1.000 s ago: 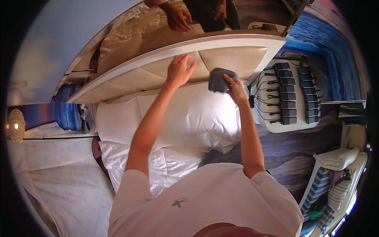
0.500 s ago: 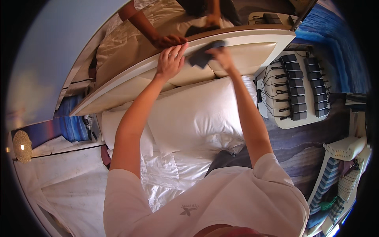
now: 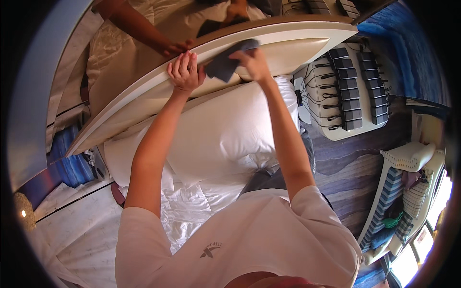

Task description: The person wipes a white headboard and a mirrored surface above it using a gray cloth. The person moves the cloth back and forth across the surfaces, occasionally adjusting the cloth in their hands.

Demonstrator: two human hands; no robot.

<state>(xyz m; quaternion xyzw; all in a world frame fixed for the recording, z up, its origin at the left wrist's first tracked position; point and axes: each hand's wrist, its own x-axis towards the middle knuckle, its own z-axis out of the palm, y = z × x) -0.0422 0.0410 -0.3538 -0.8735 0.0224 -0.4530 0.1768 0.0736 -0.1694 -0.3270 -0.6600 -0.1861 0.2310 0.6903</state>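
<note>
My left hand (image 3: 186,72) rests on the top edge of the bed's headboard (image 3: 297,50), its fingers stretched out. Just to the right, my right hand (image 3: 254,65) grips a dark grey cloth (image 3: 225,65), which lies against the headboard's upper rim and hangs over its padded front. The headboard is cream, with a pale frame. Below my forearms, a white pillow (image 3: 216,129) leans at its foot, on white bedding (image 3: 192,206). A dark glossy surface (image 3: 139,38) behind the headboard mirrors my arms and the cloth.
To the right, a white bedside table (image 3: 331,132) carries rows of black box-shaped devices (image 3: 348,89) with cables. A pale armchair (image 3: 408,156) with striped cushions stands at the lower right. A woven lamp (image 3: 24,211) glows at far left. The floor (image 3: 336,168) has a grey-blue wavy pattern.
The view has shifted, so the headboard and bedside table sit farther left in the picture. Both hands stay at the headboard's top edge, and the cloth remains in my right hand.
</note>
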